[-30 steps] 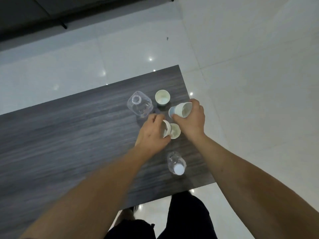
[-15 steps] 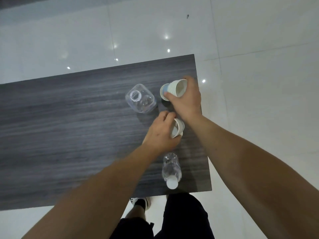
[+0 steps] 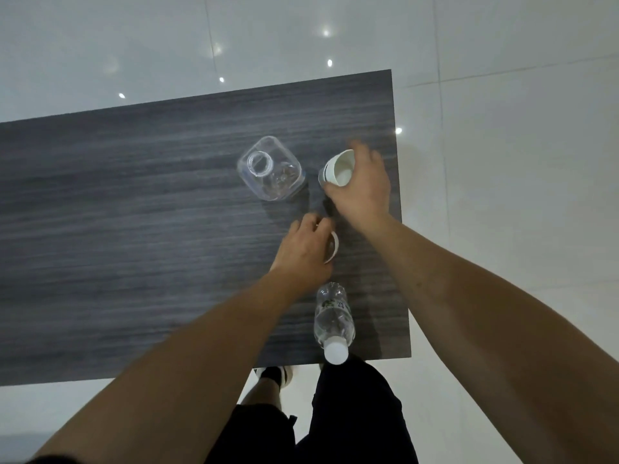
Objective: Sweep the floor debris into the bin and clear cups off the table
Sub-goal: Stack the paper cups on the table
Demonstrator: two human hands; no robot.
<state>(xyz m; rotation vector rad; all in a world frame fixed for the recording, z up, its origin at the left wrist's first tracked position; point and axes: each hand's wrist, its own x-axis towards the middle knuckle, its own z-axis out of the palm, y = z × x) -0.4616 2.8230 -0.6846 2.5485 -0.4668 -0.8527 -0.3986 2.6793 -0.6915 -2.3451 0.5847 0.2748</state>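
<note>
On the dark table (image 3: 134, 229), the cup-clearing step is judged in hand: one cup (image 3: 332, 246) is gripped by the left hand (image 3: 304, 252), stacked cups (image 3: 338, 169) are gripped by the right hand (image 3: 363, 189), and nesting them seems next.

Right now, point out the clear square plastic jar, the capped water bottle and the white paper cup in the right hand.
Clear square plastic jar (image 3: 269, 169), head view, open top.
Capped water bottle (image 3: 333, 321), head view, body.
White paper cup (image 3: 340, 167), head view, inner wall.
</note>
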